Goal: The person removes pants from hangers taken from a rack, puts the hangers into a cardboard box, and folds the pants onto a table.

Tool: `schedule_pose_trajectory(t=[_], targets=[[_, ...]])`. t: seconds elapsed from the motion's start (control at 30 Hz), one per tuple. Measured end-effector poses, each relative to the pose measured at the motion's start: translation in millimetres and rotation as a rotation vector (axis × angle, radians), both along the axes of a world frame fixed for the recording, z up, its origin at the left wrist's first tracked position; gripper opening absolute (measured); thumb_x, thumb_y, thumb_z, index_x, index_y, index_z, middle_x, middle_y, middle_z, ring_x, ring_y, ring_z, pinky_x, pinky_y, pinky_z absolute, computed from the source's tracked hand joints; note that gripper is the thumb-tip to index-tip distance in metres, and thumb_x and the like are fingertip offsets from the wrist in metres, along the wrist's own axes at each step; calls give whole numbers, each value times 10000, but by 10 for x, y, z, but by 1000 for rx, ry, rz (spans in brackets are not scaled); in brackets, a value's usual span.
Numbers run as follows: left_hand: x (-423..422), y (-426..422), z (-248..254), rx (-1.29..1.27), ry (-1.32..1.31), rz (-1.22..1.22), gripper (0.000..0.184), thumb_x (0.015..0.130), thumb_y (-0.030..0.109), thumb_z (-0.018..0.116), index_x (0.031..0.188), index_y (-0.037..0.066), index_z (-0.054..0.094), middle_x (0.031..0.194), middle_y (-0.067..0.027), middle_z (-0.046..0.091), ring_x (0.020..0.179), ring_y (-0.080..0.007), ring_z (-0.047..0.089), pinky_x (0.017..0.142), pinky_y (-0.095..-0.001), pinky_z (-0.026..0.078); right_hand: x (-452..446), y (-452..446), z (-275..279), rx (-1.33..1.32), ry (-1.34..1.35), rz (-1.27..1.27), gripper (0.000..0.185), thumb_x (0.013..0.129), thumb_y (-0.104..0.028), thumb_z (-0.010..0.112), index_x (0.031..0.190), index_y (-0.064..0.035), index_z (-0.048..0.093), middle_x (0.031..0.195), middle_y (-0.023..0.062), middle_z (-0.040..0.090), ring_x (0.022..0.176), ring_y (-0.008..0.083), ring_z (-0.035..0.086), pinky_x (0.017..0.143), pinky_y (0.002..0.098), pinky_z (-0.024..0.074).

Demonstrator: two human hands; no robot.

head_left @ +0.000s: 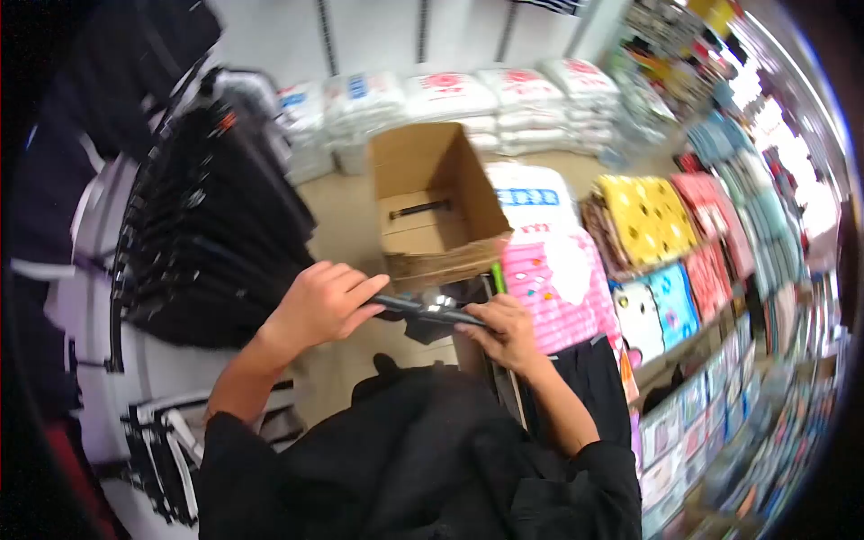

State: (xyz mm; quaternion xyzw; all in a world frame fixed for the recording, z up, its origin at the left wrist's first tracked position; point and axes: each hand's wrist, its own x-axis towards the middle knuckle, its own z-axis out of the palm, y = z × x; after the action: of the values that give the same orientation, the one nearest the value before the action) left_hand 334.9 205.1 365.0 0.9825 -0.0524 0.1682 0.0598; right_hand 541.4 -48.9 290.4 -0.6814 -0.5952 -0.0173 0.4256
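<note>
Head view: left grip (326, 300) and right grip (507, 331) pinch a slim dark bar (418, 309), shiny mid-length.

White wall with dark vertical strips (373, 36); smooth beige floor (337, 211) in front of it. Slim black clothes rail (116, 333) to wall's left. Bright white glare (792, 148) well to wall's right.

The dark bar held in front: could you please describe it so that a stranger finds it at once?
Find the open cardboard box near the picture's centre. Below it in the picture, a dark bar spans from left grip to right grip. Unlike the dark strip inside the box, it is held and shiny near its middle.
</note>
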Motion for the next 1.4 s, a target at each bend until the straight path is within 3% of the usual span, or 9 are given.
schedule_pose_trajectory(t=[0.2, 0.6, 0.77, 0.87, 0.93, 1.03, 1.13, 1.27, 1.4], targets=[[805, -1064, 255, 83, 193, -319, 290, 815, 252, 788, 1035, 112, 662, 845, -42, 653, 807, -253, 650, 680, -375, 502, 171, -1421, -95, 105, 21, -159, 263, 770, -212, 854, 979, -98, 743, 749, 42, 658, 687, 239, 583, 614, 380, 456], [1752, -2597, 251, 68, 292, -794, 212, 962, 319, 666, 993, 112, 636, 746, -36, 644, 683, -227, 693, 528, -366, 516, -215, -3393, 95, 124, 211, -597, 221, 719, -134, 883, 895, -60, 772, 789, 61, 702, 705, 217, 641, 621, 336, 489], [2118, -3182, 171, -19, 334, -1091, 233, 940, 307, 693, 995, 84, 652, 747, -76, 659, 685, -295, 690, 559, -413, 525, -834, -3935, 114, 124, -25, -1007, 321, 690, -233, 905, 927, -89, 743, 930, 53, 744, 879, 255, 690, 826, 380, 488], [2244, -3621, 90, -61, 379, -1277, 219, 896, 259, 747, 982, 70, 679, 764, -112, 680, 688, -322, 689, 574, -418, 525, -1485, -4144, 56, 339, -42, -1487, 288, 977, -235, 566, 1048, 5, 709, 1124, 180, 709, 1055, 310, 658, 963, 395, 486], [2244, -3931, 66, -87, 451, -1325, 247, 912, 275, 729, 1022, 59, 687, 790, -139, 692, 690, -347, 688, 586, -436, 526, -1996, -4224, -131, 561, -56, -1921, 362, 1062, -186, 406, 1037, 38, 690, 1108, 160, 704, 1027, 256, 651, 921, 353, 490], [2217, -4436, 20, -154, 474, -1457, 283, 894, 258, 765, 1064, 39, 709, 817, -171, 700, 704, -364, 693, 597, -428, 527, -2780, -4310, -613, 935, 51, -2241, 375, 1082, -236, 413, 942, -3, 671, 914, 80, 667, 844, 141, 610, 754, 283, 464], [2091, -4920, 58, -258, 429, -1592, 275, 900, 247, 761, 1061, 29, 708, 830, -183, 698, 726, -374, 695, 604, -421, 531, -3504, -4287, -1383, 920, 574, -2356, 362, 1080, -275, 444, 943, -18, 660, 840, 57, 656, 757, 152, 617, 710, 281, 471], [1833, -5447, 198, -398, 479, -1660, 256, 919, 222, 757, 1059, 15, 703, 829, -179, 685, 700, -326, 677, 628, -368, 523, -3956, -4043, -2456, 860, 1348, -2059, 481, 1080, -426, 398, 1068, -31, 672, 925, 114, 729, 774, 201, 685, 725, 335, 513], [1623, -5774, 360, -539, 662, -1590, 255, 957, 234, 725, 1077, 9, 713, 762, -120, 679, 654, -169, 642, 618, -316, 495, -3776, -4021, -2803, 1684, 1827, -1435, 687, 1022, -649, 369, 1334, -66, 559, 1330, 244, 617, 1087, 378, 654, 910, 479, 510]])
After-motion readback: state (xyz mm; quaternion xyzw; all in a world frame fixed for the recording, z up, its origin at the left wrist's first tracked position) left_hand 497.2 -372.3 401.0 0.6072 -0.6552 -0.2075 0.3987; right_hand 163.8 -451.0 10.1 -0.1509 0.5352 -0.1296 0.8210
